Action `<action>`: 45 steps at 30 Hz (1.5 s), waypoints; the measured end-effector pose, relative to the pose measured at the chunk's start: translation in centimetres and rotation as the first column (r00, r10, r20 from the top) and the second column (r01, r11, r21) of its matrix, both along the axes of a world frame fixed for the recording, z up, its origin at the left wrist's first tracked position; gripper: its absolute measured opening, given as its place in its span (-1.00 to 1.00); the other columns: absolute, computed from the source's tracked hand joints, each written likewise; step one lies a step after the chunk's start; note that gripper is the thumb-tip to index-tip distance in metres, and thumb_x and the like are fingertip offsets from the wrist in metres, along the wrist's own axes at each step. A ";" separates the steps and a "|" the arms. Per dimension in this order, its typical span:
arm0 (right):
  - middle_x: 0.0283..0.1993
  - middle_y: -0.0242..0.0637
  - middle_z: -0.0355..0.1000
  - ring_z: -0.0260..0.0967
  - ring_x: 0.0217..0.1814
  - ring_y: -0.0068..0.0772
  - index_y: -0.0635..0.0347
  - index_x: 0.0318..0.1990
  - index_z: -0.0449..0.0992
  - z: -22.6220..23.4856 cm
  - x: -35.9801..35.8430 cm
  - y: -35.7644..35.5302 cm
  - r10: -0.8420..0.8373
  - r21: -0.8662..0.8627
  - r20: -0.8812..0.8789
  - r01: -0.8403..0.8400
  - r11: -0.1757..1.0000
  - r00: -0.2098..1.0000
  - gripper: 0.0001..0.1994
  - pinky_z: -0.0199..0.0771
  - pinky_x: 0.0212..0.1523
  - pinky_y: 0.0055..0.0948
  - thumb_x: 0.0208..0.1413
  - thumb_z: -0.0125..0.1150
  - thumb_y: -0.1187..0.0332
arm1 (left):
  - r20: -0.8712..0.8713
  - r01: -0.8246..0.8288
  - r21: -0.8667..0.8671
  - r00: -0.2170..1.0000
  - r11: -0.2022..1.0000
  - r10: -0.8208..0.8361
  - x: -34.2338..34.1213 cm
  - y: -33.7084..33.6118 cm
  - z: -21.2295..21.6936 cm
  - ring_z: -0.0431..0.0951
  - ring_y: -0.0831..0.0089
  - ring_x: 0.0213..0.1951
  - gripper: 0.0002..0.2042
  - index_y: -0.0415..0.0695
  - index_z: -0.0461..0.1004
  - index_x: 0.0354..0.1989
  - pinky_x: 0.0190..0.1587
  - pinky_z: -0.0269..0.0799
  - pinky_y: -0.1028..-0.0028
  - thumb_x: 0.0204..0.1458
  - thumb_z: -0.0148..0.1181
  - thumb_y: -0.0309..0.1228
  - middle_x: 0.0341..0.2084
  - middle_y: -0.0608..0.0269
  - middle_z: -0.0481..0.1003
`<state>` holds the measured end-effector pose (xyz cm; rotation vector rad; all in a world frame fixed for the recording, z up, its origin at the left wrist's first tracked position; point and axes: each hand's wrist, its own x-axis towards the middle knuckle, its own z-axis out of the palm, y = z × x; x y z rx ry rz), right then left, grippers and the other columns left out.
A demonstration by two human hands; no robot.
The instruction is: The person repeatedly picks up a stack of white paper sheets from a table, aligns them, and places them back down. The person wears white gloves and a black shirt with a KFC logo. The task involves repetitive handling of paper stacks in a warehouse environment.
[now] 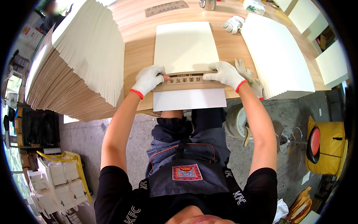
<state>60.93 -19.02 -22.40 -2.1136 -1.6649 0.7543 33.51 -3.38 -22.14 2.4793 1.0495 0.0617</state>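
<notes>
A white paper pad lies before me at the table's near edge, its lower end reaching past that edge. A brown printed paper band runs across it. Both my hands wear white knit gloves with red cuffs. At the band's left end my left hand is closed on it, bare fingertips showing at the glove's end. My right hand pinches the other end, its thumb and fingers on the band's upper edge. Whether the band goes round under the pad is hidden.
Tall paper stacks stand at left and right. Loose gloves lie by my right hand, another glove farther back. A second brown band and a metal cup are at the far side. A bucket stands below.
</notes>
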 end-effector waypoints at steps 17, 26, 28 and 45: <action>-0.46 -0.10 0.48 0.46 -0.38 -0.11 0.22 -0.40 0.57 -2.8 -1.3 -1.0 -0.101 0.317 0.031 0.086 0.945 0.994 -0.59 0.42 -0.30 -0.20 -0.04 0.37 -0.01 | -0.536 0.815 -0.097 0.441 0.572 -0.720 9.2 2.7 4.2 0.55 0.15 -0.09 -0.03 0.61 0.05 0.39 -0.12 0.49 0.19 -0.22 0.49 -0.24 0.05 0.22 0.37; -0.21 -0.22 0.55 0.52 -0.15 -0.17 0.00 -0.07 0.60 -3.1 -0.8 -3.1 -0.216 0.555 0.046 0.155 0.817 0.975 -0.70 0.50 -0.14 -0.19 0.11 0.25 0.10 | -0.607 0.916 -0.187 0.176 0.354 -0.775 12.1 1.0 4.6 0.54 0.04 -0.09 0.13 0.81 0.03 0.34 -0.08 0.48 0.17 -0.44 0.59 -0.32 -0.02 0.17 0.35; -0.21 -0.20 0.54 0.52 -0.12 -0.19 -0.01 -0.07 0.59 -1.3 1.2 -5.6 -0.444 0.709 0.360 0.069 0.702 0.820 -0.75 0.49 -0.13 -0.19 0.14 0.22 0.18 | -0.649 0.905 -0.186 0.180 0.383 -0.739 12.1 0.6 4.7 0.54 0.04 -0.07 0.14 0.81 0.04 0.34 -0.07 0.48 0.16 -0.46 0.60 -0.33 -0.01 0.16 0.35; -0.34 -0.27 0.47 0.52 -0.28 -0.25 0.08 -0.05 0.51 -3.1 -17.8 5.4 0.273 0.248 0.688 -0.571 0.782 0.672 -0.73 0.52 -0.46 -0.31 0.18 0.09 0.18 | -0.571 0.899 -0.167 0.248 0.406 -0.782 12.3 1.9 3.0 0.56 0.16 -0.04 -0.02 0.83 0.03 0.34 -0.09 0.51 0.23 -0.18 0.42 -0.41 0.02 0.28 0.50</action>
